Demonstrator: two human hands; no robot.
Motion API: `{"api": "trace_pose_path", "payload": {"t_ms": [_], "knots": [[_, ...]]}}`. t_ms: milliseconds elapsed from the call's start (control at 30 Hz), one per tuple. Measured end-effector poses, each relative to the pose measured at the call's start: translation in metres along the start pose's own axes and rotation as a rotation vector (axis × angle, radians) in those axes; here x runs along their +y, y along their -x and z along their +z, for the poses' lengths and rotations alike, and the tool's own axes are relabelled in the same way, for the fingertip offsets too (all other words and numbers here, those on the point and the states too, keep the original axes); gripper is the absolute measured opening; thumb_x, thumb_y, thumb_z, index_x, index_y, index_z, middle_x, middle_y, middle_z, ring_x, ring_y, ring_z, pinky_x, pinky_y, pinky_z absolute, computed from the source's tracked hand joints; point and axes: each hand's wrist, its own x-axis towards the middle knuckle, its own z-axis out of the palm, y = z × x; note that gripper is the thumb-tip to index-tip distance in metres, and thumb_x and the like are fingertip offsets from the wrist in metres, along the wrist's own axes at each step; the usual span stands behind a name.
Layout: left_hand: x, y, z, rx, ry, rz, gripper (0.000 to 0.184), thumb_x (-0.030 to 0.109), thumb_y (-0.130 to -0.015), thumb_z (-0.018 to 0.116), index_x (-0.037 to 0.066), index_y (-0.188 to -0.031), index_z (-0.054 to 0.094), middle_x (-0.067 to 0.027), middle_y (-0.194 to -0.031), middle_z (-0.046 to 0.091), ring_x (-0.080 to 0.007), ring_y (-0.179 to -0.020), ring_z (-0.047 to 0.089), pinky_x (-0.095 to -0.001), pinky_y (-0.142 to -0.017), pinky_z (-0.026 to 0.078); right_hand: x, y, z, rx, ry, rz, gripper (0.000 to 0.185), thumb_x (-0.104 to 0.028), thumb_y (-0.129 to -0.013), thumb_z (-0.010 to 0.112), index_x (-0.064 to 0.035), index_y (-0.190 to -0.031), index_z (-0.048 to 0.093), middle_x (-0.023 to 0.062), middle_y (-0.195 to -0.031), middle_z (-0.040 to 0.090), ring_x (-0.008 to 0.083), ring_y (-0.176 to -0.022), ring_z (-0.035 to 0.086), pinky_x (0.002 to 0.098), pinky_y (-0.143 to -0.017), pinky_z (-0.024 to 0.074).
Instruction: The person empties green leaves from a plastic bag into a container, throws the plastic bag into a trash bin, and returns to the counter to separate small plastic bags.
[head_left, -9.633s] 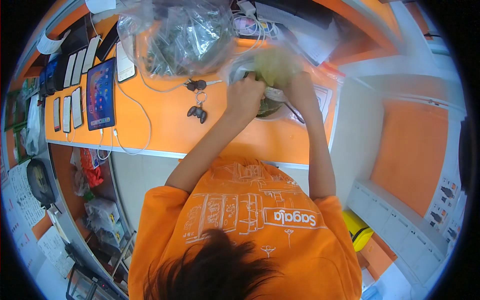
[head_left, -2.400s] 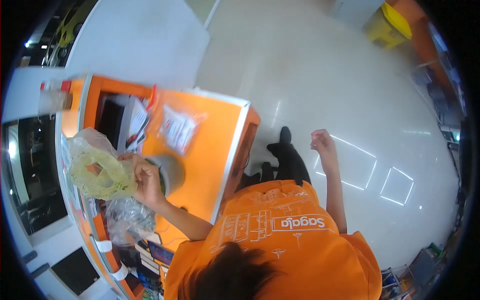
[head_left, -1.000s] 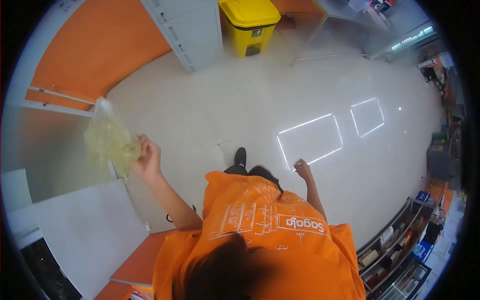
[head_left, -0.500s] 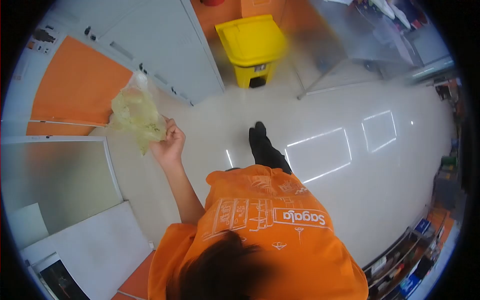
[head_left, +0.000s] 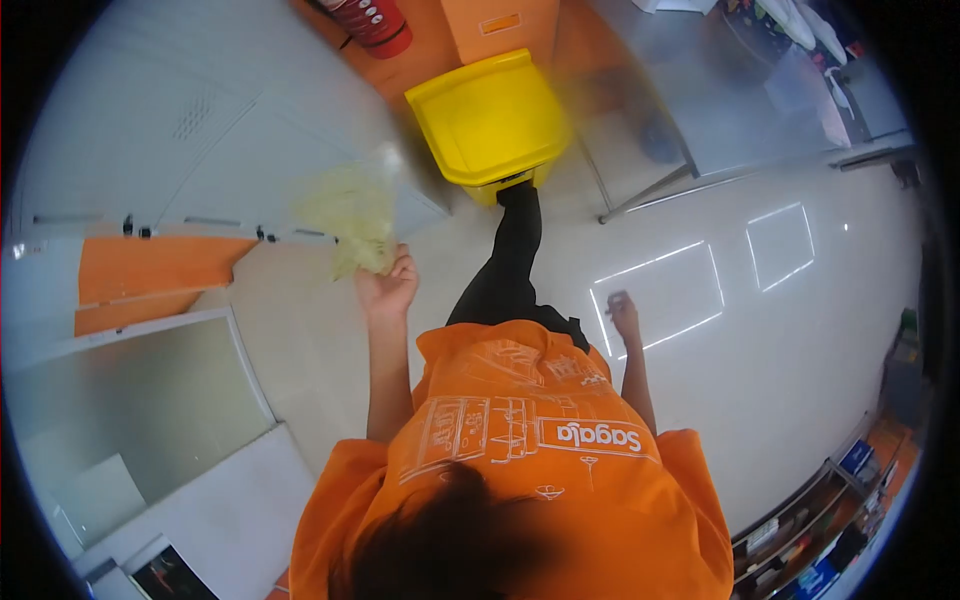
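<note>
My left hand (head_left: 388, 287) is closed on the lower end of a thin, yellowish plastic bag (head_left: 352, 215). The bag stands up above my fingers, crumpled and partly see-through; its contents, if any, cannot be made out. On the other side of my body, my right hand (head_left: 624, 315) hangs over the floor with its fingers loosely bent and apart, and I see nothing in it. Ahead of me is a yellow pedal bin (head_left: 490, 115) with its lid down. My black-clad foot (head_left: 516, 195) is at the bin's base, over the pedal area.
Grey lockers (head_left: 250, 120) line the left side. A red cylinder (head_left: 372, 25) and an orange box (head_left: 500, 25) are behind the bin. To the right stands a metal table (head_left: 720, 120) with cloths on it. Shelves (head_left: 830, 510) with goods are at lower right.
I have come nearer the bin, and my foot has moved forward to its base. My left hand has swung right with the bag. My right hand has come into view.
</note>
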Motion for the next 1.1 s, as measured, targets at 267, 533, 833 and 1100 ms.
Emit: {"api": "trace_pose_path", "payload": {"t_ms": [267,533,833,1100], "knots": [[-0.081,-0.128,-0.080,0.481,-0.404,-0.085,0.017,0.025,-0.087,0.041,0.012,-0.092,0.050,-0.0023,-0.077,0.056,-0.0110,-0.048,0.047,-0.0220,-0.035,0.035,0.136,0.174,0.003,-0.102,0.013,0.609,0.027,-0.024,-0.077,0.057,-0.0034,-0.094,0.054,0.0162,-0.087,0.060,0.0296,-0.086,0.058,0.0385,-0.070,0.0452],[-0.123,-0.220,-0.195,0.543,-0.767,-0.212,0.017,0.019,-0.081,0.049,0.016,-0.097,0.044,-0.0026,-0.070,0.050,-0.0113,-0.043,0.044,-0.0201,-0.031,0.028,0.105,0.237,-0.033,0.028,-0.098,0.853,0.024,-0.022,-0.077,0.057,-0.0044,-0.094,0.054,0.0146,-0.085,0.060,0.0270,-0.079,0.059,0.0360,-0.063,0.0458],[-0.103,-0.309,-0.094,0.561,-0.354,-0.314,0.063,0.044,-0.073,0.066,0.015,-0.121,0.037,-0.0196,-0.112,0.046,-0.0356,-0.096,0.053,-0.0448,-0.076,0.049,0.084,0.214,-0.037,0.027,-0.105,0.790,0.022,-0.020,-0.078,0.056,-0.0055,-0.093,0.054,0.0128,-0.082,0.060,0.0239,-0.070,0.061,0.0332,-0.054,0.0465],[0.000,-0.150,-0.249,0.372,-1.049,-0.143,0.059,0.038,-0.092,0.037,0.018,-0.139,0.008,-0.0086,-0.137,0.031,-0.0324,-0.108,0.049,-0.0498,-0.084,0.043,0.067,0.144,-0.055,-0.070,0.022,0.646,0.019,-0.019,-0.078,0.056,-0.0065,-0.093,0.054,0.0112,-0.080,0.059,0.0212,-0.062,0.062,0.0308,-0.047,0.0472]]}}
